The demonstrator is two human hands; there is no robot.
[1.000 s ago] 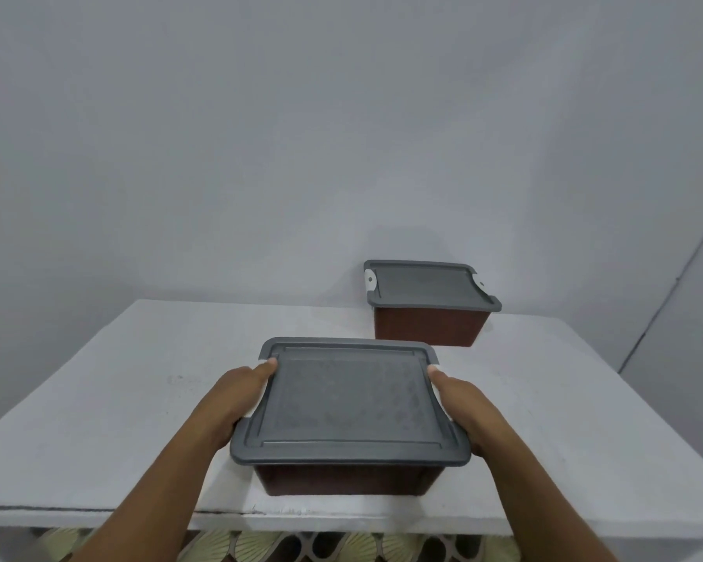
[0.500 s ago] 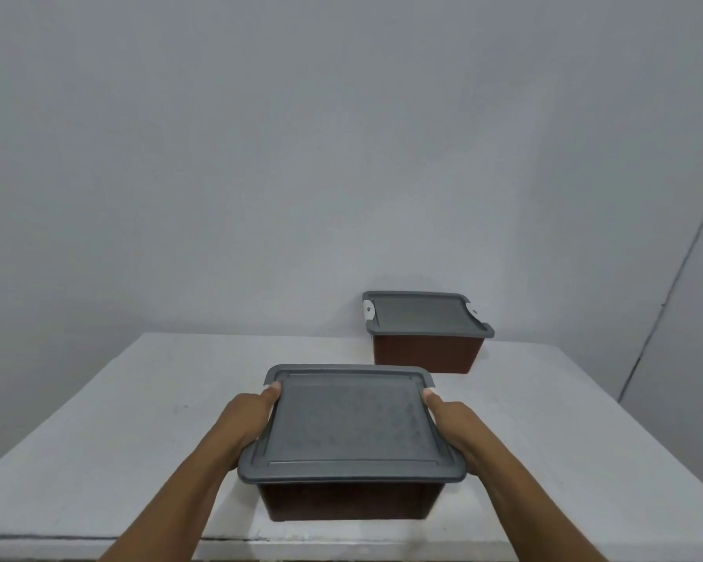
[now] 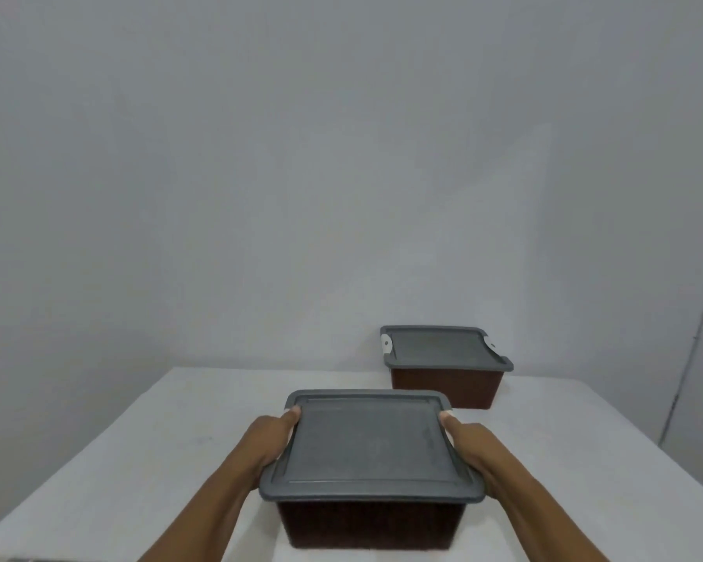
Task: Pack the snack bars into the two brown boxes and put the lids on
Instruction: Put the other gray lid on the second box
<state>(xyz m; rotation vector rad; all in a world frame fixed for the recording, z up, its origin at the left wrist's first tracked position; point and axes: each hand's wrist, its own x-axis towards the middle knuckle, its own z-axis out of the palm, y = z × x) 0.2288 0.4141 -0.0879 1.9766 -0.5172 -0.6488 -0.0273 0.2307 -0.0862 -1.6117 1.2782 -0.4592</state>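
Left hand: clasps the left rim of the near lid, with the thumb laid along the top edge and the fingers hidden below the rim.

Right hand: mirrored hold on the right rim, thumb on top, fingers out of sight.

Near lid: grey and flat, seated on the near brown box at lower centre of the frame. Its corners look level. Whether the rim is snapped fully down cannot be told.

Step in hand, as judged: pressing this lid home. Done well, it calls for even downward pressure from both thumbs together, worked along the rim toward the far corners so that one side does not lift as the other seats. The box should keep flat on the tabletop.

Snack bars: none in view, presumably already inside.

Far brown box: right of centre, close to the wall and well apart from the near one. The far lid is on, with a white latch at each rear corner.

Tabletop: white and matt, with faint scuffs at left.

Wall: plain pale grey, filling the upper frame.

Dark vertical line: at the right edge of the frame, perhaps a door edge or a corner.
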